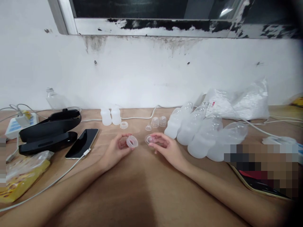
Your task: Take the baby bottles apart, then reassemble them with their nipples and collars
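My left hand (119, 145) pinches a translucent screw ring (132, 142), its opening tilted toward me. Across a small gap, my right hand (165, 146) holds a clear bottle nipple (149, 139) by its edge between thumb and fingers. Beyond my hands, another clear nipple (148, 127) lies on the table beside two clear caps (154, 122). Another ring (123, 125) rests in front of two small frosted bottles (106, 117). Several frosted bottles with clear domed caps (200, 145) lie tilted in a row to the right of my right hand.
A charging phone (82, 143), an open black case (48, 129) and a yellow bag (26, 176) lie on the left. A white power strip (14, 127) stands behind them. A plastic bag (236, 102) leans on the wall at the back right. White cables cross the table (132, 195).
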Motion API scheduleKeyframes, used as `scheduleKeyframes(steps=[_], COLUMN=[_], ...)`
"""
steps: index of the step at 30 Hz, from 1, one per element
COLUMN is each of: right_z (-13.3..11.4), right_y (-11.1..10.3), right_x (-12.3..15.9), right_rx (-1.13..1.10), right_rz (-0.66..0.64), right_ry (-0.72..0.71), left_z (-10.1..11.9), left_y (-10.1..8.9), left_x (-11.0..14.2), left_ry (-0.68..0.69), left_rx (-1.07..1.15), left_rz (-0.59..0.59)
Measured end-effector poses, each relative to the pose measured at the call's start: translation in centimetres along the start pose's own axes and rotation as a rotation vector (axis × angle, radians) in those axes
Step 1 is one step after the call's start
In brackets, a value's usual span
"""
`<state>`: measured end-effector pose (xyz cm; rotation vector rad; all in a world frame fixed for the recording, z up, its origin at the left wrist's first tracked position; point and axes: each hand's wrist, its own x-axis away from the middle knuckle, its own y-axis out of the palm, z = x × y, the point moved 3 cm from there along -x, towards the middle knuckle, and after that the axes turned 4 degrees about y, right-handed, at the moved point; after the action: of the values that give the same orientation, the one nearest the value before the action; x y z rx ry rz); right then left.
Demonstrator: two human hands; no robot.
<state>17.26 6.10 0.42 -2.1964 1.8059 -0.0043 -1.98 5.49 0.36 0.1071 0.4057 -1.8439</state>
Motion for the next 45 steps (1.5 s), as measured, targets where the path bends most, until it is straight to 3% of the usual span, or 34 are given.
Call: scheduleKeyframes(steps=[4, 8, 11, 14, 18, 23, 29, 32, 35, 36, 38, 40, 45], right_z=[0.8, 1.4, 0.9, -0.5, -2.7, -3.4, -3.0, -3.0, -2.4, -2.0, -1.0, -0.4, -0.3], right_y=[0.1, 0.1, 0.1, -0.1, 0.4, 1.9, 2.8, 2.5, 1.8, 1.8, 2.3, 2.8, 2.9], right_x=[-0.6, -0.8, -0.7, -0.3, 0.8, 2.0, 2.2, 2.1, 1.2, 0.9, 0.4, 0.2, 0.4], right_rx=[-0.157, -0.200, -0.112, 0.131, 0.527, 0.736, 0.820, 0.680, 0.381, 0.261, 0.028, -0.127, -0.151], right_rz=[-0.060, -0.075, -0.061, 0.047, 0.133, -0.007, -0.195, -0.187, -0.051, -0.059, -0.182, -0.304, -0.226], right_ry=[0.113, 0.160, 0.119, -0.039, -0.380, -0.756, -0.859, -0.742, -0.423, -0.285, -0.022, 0.140, 0.192], left_z=[0.1, 0.0, -0.1, -0.2, -0.4, -0.2, -0.1, 0.0, 0.4, 0.6, 0.9, 1.2, 1.2], left_y=[0.1, 0.2, 0.3, 0.3, 0.7, 1.5, 1.9, 1.7, 1.5, 1.5, 1.5, 1.5, 1.6], left_x=[-0.1, 0.0, 0.0, 0.0, -0.1, -0.3, -0.1, 0.0, 0.1, 0.1, 0.2, 0.3, 0.3], left_ry=[-0.175, -0.206, -0.190, -0.154, -0.057, 0.061, 0.079, 0.114, 0.176, 0.203, 0.267, 0.321, 0.274], left_rx=[0.208, 0.211, 0.202, 0.191, 0.238, 0.186, 0.177, 0.158, 0.054, 0.009, -0.068, -0.134, -0.264], left_rz=[-0.016, -0.024, -0.027, -0.040, -0.092, -0.096, -0.102, -0.084, -0.062, -0.061, -0.074, -0.078, -0.071])
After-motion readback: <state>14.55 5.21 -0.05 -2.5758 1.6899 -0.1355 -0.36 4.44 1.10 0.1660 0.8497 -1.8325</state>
